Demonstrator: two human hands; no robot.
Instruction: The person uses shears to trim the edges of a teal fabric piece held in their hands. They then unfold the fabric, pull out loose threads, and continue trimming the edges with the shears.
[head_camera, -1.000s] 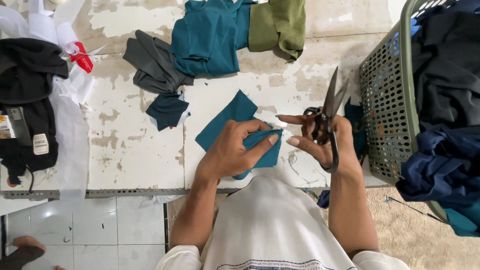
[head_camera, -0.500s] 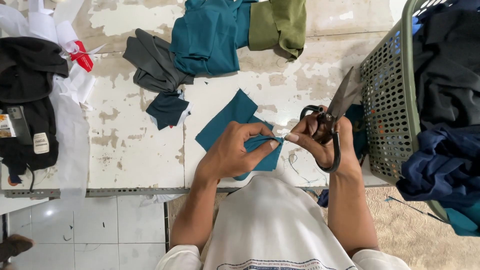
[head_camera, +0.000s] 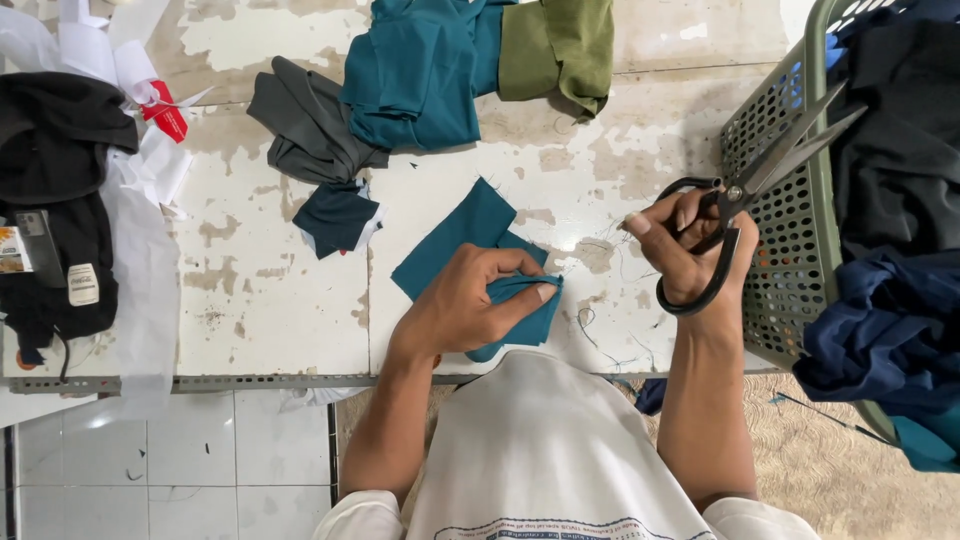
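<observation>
Teal cloth (head_camera: 470, 250) lies mid-bench, left hand (head_camera: 465, 305) fingers pinching its folded edge; right hand (head_camera: 690, 245), at three o'clock, grips black scissors (head_camera: 740, 200), best brought squarely to that held-taut edge.

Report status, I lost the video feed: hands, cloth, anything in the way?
Left hand pinching teal cloth piece on table. Right hand holds black scissors, blades shut, lifted off cloth. Nothing between them.

Left hand (head_camera: 465, 305) pinches teal cloth (head_camera: 470, 240); right hand (head_camera: 690, 250) grips, seemingly open, scissors (head_camera: 750, 190).
</observation>
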